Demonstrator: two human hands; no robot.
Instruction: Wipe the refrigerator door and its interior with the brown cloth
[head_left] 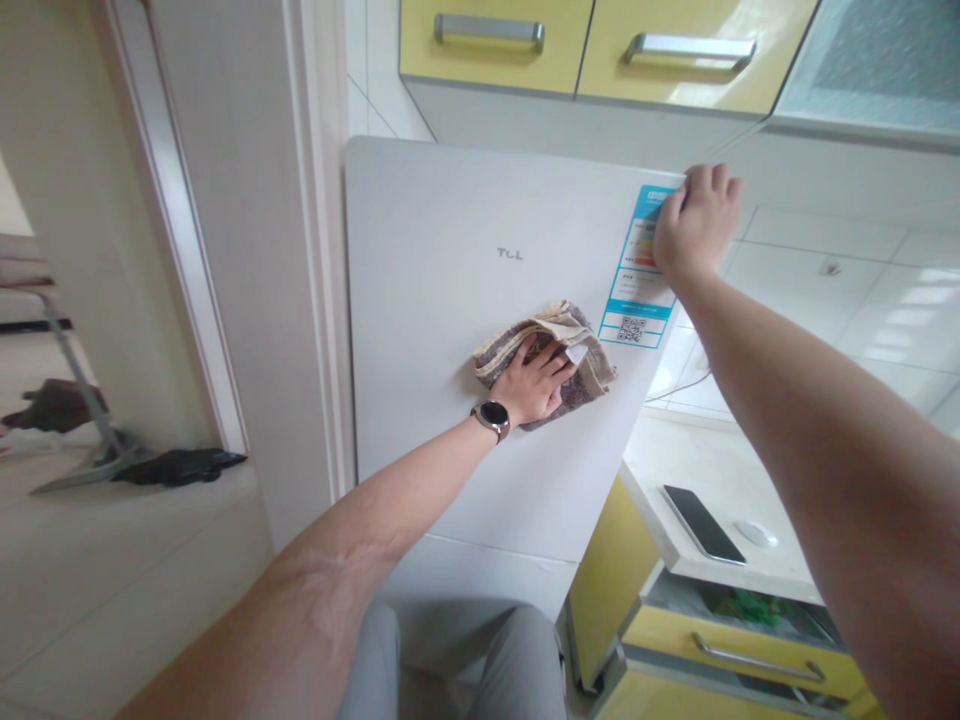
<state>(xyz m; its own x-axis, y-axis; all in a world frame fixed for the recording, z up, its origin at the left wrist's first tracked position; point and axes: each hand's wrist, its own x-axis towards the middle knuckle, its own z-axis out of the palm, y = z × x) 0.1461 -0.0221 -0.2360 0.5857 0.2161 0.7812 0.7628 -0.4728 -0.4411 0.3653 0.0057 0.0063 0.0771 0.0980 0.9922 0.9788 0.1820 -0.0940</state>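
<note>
A white refrigerator door (420,290) with a TCL logo stands upright in front of me. My left hand (529,388), with a watch (493,414) on its wrist, holds a folded brown and beige cloth (589,385) against the door below the logo. Its fingers are spread over the cloth, and a small white tag shows near the fingertips. Up at the right, my right hand (699,222) is curled around the door's edge near the top corner. That hand partly covers a blue and white energy label (637,290); its fingertips are hidden behind the edge.
Yellow cabinets (495,65) hang above the refrigerator. To the right, a phone (703,523) and a round white object (755,533) lie on a pale counter (697,455), above a partly open drawer (750,650). A door frame (300,250) borders the left; a dustpan (94,465) stands beyond it.
</note>
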